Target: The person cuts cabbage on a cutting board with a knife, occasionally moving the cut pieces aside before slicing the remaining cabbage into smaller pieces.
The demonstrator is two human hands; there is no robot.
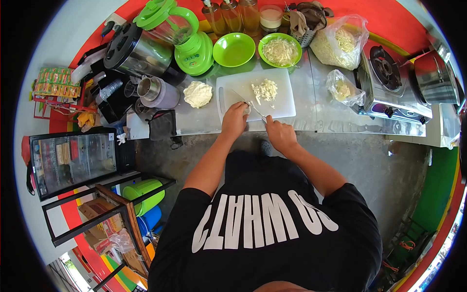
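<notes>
On the front edge of a white cutting board (279, 108), my left hand (235, 120) has its fingers closed around a small pale piece of food (247, 110), mostly covered by the fingers. My right hand (281, 134) grips a knife (257, 111) by the handle, its blade slanting up and left across the board beside that piece. Farther back on the board lies a heap of chopped pale bits (265, 91). Left of the board sits a whitish lumpy mound (198, 94), possibly cabbage or cauliflower.
Behind the board stand a green bowl (234, 49) and another green bowl of pale shreds (280, 51). A green blender (193, 53) is at the back left. Bags of pale food (339, 46) and a gas stove (389, 78) occupy the right side.
</notes>
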